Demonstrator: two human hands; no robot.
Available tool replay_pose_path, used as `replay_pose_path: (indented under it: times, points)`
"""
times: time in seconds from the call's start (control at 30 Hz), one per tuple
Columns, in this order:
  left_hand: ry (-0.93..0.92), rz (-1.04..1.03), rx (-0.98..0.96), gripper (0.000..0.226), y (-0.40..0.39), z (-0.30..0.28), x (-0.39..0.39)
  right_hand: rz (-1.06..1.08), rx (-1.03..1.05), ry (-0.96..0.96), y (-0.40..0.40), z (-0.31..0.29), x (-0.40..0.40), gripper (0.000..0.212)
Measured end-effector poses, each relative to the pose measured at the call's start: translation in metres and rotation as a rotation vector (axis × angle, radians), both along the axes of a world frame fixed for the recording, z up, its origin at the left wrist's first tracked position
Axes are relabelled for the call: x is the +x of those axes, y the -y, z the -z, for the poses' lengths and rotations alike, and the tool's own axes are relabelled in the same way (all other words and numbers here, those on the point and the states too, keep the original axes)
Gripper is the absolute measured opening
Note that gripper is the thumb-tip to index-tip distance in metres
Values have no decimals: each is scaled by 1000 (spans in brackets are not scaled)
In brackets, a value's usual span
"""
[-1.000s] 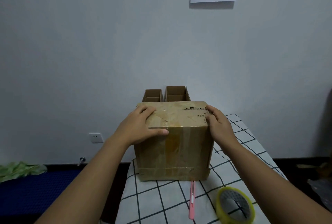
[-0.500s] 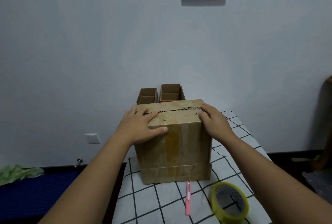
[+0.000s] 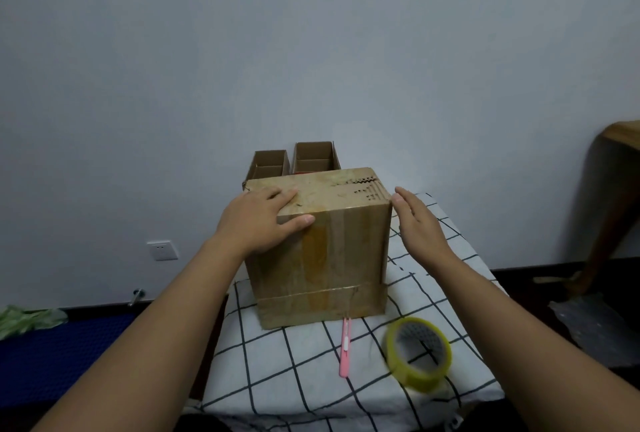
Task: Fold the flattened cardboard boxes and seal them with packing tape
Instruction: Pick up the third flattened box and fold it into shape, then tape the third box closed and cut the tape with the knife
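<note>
A taped brown cardboard box [image 3: 332, 251] stands upright on the checked tablecloth [image 3: 294, 383]. My left hand [image 3: 258, 223] rests on its top left corner, fingers flat on the lid and thumb across the front edge. With straight fingers, my right hand [image 3: 420, 227] hovers just off the box's right side, apart from it. A yellow roll of packing tape [image 3: 419, 353] lies on the cloth in front of the box at the right. Beside it lies a pink cutter [image 3: 345, 346].
Two small open cardboard boxes [image 3: 294, 163] stand behind the big box against the wall. A wooden table leg [image 3: 609, 209] is at the right. A blue mat [image 3: 62, 355] with green cloth [image 3: 27, 319] covers the floor at the left, below a wall socket [image 3: 161, 250].
My right hand has let go of the box's top right corner and moved off to its side. The left hand stays on the lid. The view has shifted slightly.
</note>
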State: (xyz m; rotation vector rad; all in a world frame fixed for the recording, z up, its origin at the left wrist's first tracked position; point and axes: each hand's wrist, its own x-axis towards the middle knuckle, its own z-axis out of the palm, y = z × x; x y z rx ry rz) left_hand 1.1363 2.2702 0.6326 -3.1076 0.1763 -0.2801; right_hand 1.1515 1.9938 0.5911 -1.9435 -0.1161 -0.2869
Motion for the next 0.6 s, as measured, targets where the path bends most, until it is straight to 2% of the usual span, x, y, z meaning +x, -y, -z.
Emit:
replay_pose_path:
  times: [0.1,0.23,0.4,0.47,0.53,0.6]
  points:
    - [17,-1,-9,87,1,0,-1,35,-77,-12,18,24,-21,32]
    - [46,21,-20,82,2,2,-1,-19,-311,-115,37,60,-49,13]
    - [19,14,12,80,1,0,1,-235,-686,-278,52,90,-78,19]
    - [3,11,26,81,1,0,2,-320,-843,-303,56,94,-84,30]
    - [-14,14,40,82,1,-1,2,-370,-932,-321,59,97,-88,39]
    - [-25,22,44,84,3,-2,2,-417,-957,-337,61,101,-90,37]
